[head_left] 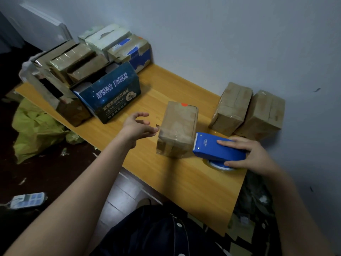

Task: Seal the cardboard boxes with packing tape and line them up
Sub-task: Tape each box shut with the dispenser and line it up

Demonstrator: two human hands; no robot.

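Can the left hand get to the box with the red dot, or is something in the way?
Probably yes. The left hand is open right beside the box with the red dot, fingers nearly at its side, with only bare table between. The blue tape dispenser sits on the box's other side.

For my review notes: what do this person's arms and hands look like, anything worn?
The left forearm and right forearm are bare, no sleeves in view. The left hand and right hand show no gloves, rings or watch. Lower down, a dark garment with white buttons.
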